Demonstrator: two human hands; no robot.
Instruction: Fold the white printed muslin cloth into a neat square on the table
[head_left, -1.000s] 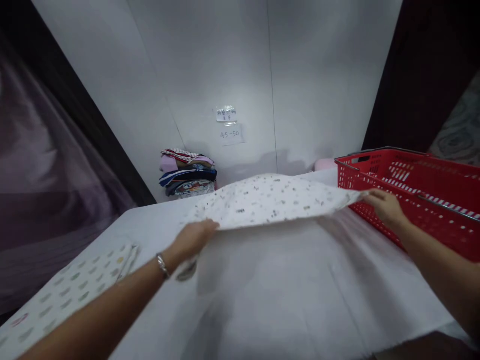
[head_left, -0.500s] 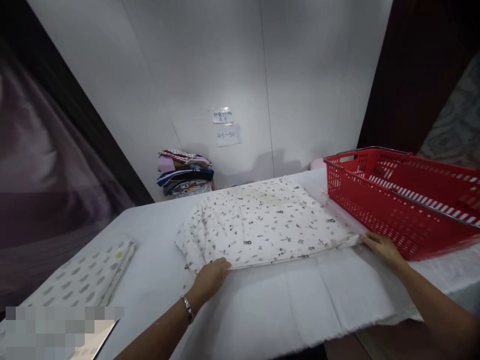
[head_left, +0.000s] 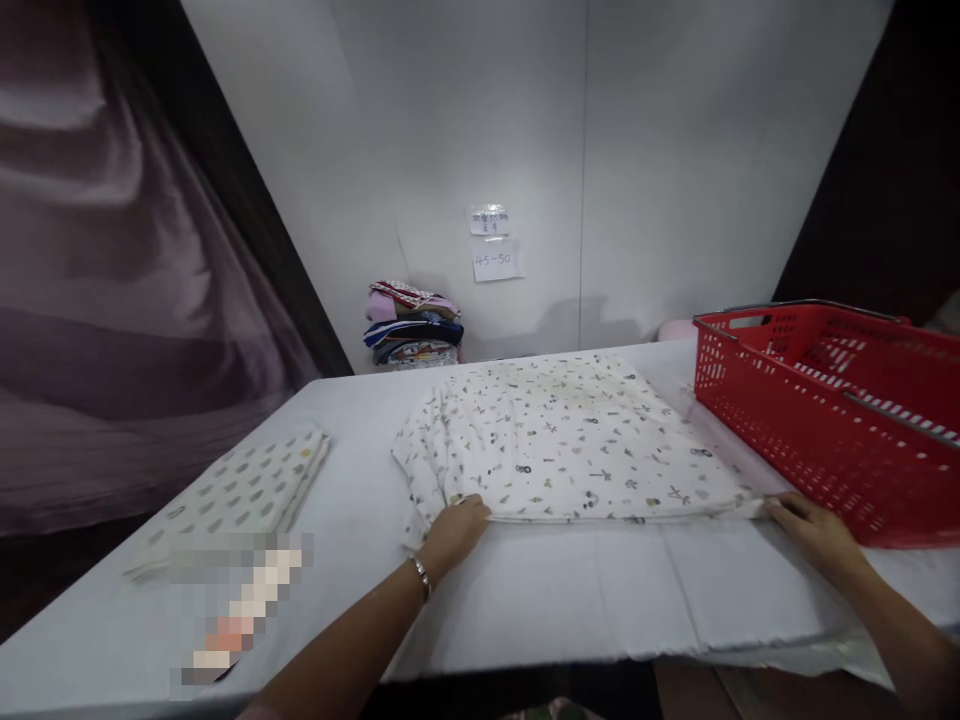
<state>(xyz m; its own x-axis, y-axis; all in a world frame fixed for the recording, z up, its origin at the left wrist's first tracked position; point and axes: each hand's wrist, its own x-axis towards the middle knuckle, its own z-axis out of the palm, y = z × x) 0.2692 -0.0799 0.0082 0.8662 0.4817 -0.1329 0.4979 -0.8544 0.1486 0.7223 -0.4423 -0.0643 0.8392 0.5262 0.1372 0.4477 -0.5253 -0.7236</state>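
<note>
A white cloth [head_left: 577,440] with small grey and tan prints lies in the middle of the table, flat on the right and rumpled at its left end. At its near edge, left of the middle, my left hand [head_left: 459,528] is closed on the fabric, a silver bracelet on the wrist. The near right corner is pinched between the thumb and fingers of my right hand [head_left: 810,525], close to the red basket. Between my hands the near edge runs nearly straight.
A red plastic basket [head_left: 795,420] with metal handles stands on the right of the white-covered table [head_left: 570,590]. A folded spotted cloth [head_left: 240,490] lies at left, above a pixelated patch. Behind the table are stacked folded clothes [head_left: 412,325] and a wall with paper signs [head_left: 496,260].
The view has turned left, so the table, cloth and basket appear farther right. Both hands keep their hold on the near edge, which looks a little straighter.
</note>
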